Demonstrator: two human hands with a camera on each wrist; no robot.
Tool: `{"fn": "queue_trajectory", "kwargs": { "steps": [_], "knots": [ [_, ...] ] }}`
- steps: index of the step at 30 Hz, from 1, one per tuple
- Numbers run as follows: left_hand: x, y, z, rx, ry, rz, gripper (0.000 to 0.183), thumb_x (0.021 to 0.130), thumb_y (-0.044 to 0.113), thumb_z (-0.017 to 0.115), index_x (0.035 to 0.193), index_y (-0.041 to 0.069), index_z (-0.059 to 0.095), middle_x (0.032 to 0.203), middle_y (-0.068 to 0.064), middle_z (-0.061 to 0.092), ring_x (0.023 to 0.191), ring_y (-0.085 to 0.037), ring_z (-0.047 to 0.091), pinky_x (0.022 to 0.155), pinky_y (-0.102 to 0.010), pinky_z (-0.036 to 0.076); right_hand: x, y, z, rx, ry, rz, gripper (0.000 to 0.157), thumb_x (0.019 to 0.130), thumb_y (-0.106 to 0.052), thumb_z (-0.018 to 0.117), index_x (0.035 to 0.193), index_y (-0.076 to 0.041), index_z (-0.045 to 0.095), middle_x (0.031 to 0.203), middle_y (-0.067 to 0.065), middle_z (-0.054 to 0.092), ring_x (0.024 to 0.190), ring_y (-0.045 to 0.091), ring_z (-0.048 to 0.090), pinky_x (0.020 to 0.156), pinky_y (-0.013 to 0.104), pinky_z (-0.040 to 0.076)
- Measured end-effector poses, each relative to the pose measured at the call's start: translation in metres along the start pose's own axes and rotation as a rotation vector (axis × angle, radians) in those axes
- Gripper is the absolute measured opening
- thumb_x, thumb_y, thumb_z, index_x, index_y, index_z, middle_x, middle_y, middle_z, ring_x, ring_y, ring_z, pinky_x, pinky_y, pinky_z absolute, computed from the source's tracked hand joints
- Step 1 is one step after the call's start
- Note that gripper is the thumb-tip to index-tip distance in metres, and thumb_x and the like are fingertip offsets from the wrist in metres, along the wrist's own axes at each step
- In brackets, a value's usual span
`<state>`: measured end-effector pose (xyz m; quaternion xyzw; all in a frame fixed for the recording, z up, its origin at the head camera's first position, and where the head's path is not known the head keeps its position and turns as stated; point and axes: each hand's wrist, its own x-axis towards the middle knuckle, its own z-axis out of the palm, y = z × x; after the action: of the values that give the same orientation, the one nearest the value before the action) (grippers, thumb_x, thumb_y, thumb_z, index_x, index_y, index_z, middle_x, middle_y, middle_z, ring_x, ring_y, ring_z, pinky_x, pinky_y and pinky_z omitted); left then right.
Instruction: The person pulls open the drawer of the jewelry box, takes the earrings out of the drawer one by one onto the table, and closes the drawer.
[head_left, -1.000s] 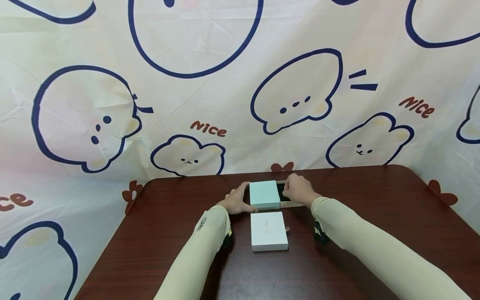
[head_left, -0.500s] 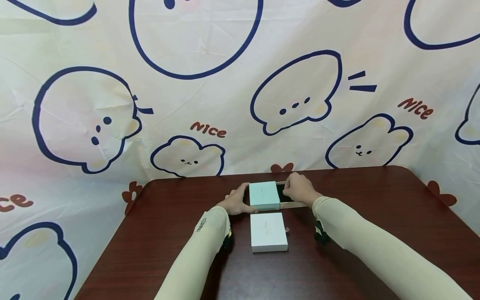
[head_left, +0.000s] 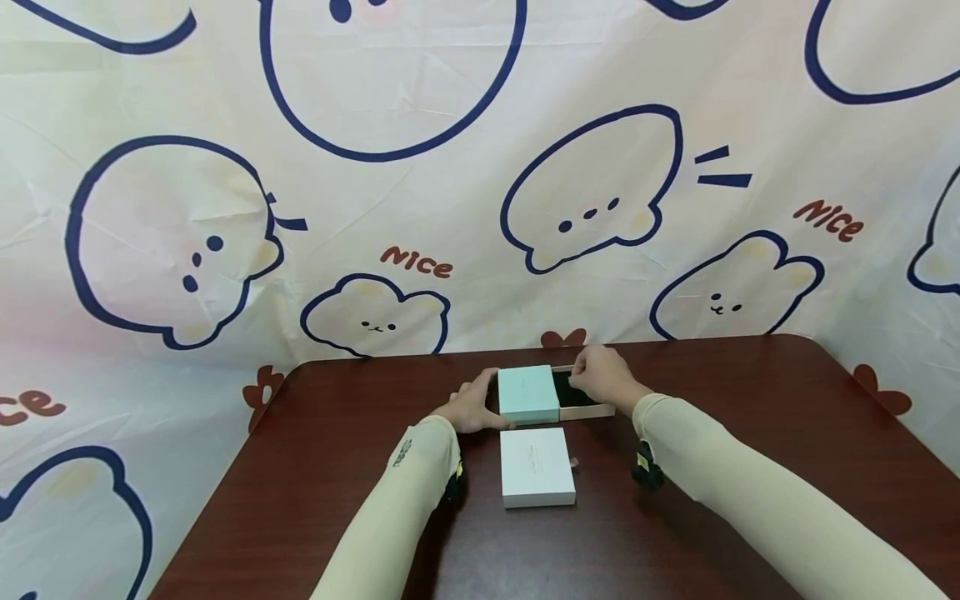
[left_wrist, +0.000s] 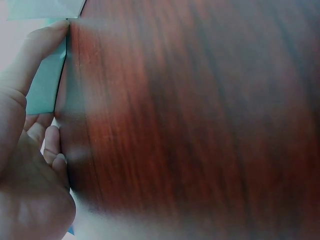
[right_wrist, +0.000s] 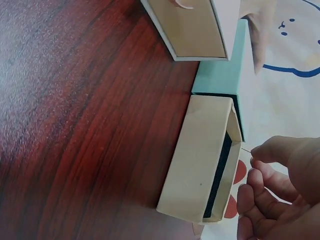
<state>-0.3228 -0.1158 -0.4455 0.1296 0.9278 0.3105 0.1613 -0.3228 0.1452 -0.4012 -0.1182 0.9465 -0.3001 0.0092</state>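
A mint-green drawer box [head_left: 528,392] lies at the far middle of the table, its cream inner tray [right_wrist: 202,150] slid out to the right and showing a black lining. My left hand [head_left: 472,406] grips the green sleeve's left end, thumb [left_wrist: 47,40] along the near side and fingers round the end. Over the tray, my right hand [head_left: 602,375] has thumb and forefinger pinched together, other fingers curled. In the right wrist view a thin, thread-like piece [right_wrist: 246,150] sticks out from those fingertips; its kind is too small to make out.
A closed white box [head_left: 537,467] with faint lettering lies just in front of the green one, a small ribbon tab [head_left: 574,462] on its right side. The dark wooden table [head_left: 337,500] ends at a cartoon-printed cloth backdrop [head_left: 450,192] behind.
My right hand has shifted slightly right and up over the tray, uncovering more of the black lining and near wall. The left hand and both boxes stay put.
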Motion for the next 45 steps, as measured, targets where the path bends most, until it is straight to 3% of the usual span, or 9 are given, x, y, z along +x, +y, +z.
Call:
{"fn": "queue_trajectory", "kwargs": {
  "steps": [9,15,22,29,36,45],
  "knots": [
    [0.000,-0.001,0.000,-0.004,0.007,0.009,0.103,0.084,0.041,0.081,0.162,0.022,0.017,0.162,-0.016,0.030,0.145,-0.047,0.030,0.113,-0.062,0.032,-0.002,-0.001,-0.010,0.009,0.014,-0.004,0.017,0.091,-0.005,0.063,0.078,-0.001,0.073,0.069,0.005,0.064,0.063,0.016,0.054,0.063,0.029,0.045],
    [0.000,-0.002,0.000,-0.002,0.009,0.012,0.103,0.083,0.040,0.082,0.161,0.021,0.018,0.161,-0.015,0.031,0.143,-0.046,0.032,0.112,-0.062,0.033,-0.001,0.002,-0.013,0.020,0.030,-0.025,0.018,0.089,-0.003,0.061,0.077,0.003,0.073,0.061,0.002,0.060,0.058,0.014,0.052,0.061,0.028,0.043],
    [0.001,-0.002,0.000,0.000,0.011,0.005,0.103,0.083,0.040,0.082,0.162,0.022,0.018,0.162,-0.015,0.031,0.144,-0.046,0.031,0.112,-0.062,0.033,-0.002,0.002,-0.017,0.044,0.034,-0.018,0.018,0.090,-0.005,0.061,0.080,0.003,0.074,0.072,0.012,0.069,0.055,0.013,0.058,0.060,0.027,0.046],
    [0.002,-0.002,0.000,-0.001,0.014,0.003,0.104,0.083,0.041,0.082,0.162,0.022,0.018,0.162,-0.015,0.030,0.144,-0.046,0.030,0.113,-0.061,0.032,-0.002,0.006,-0.021,0.042,0.049,-0.015,0.026,0.090,-0.004,0.059,0.065,-0.007,0.066,0.060,0.001,0.059,0.058,0.015,0.054,0.062,0.029,0.044],
    [0.001,-0.002,0.001,-0.004,0.012,0.008,0.104,0.083,0.041,0.082,0.162,0.022,0.018,0.163,-0.014,0.030,0.145,-0.045,0.030,0.113,-0.061,0.032,-0.002,0.009,-0.026,0.049,0.043,0.016,0.019,0.091,-0.007,0.061,0.079,0.002,0.073,0.065,0.002,0.060,0.063,0.017,0.054,0.061,0.029,0.044],
    [0.002,-0.002,0.001,-0.006,0.012,0.010,0.103,0.083,0.041,0.082,0.162,0.022,0.018,0.163,-0.014,0.030,0.146,-0.045,0.029,0.113,-0.061,0.031,-0.002,0.013,-0.030,0.049,0.040,0.058,0.019,0.094,-0.010,0.062,0.086,0.004,0.073,0.072,0.007,0.065,0.064,0.016,0.056,0.058,0.027,0.045]
  ]
}}
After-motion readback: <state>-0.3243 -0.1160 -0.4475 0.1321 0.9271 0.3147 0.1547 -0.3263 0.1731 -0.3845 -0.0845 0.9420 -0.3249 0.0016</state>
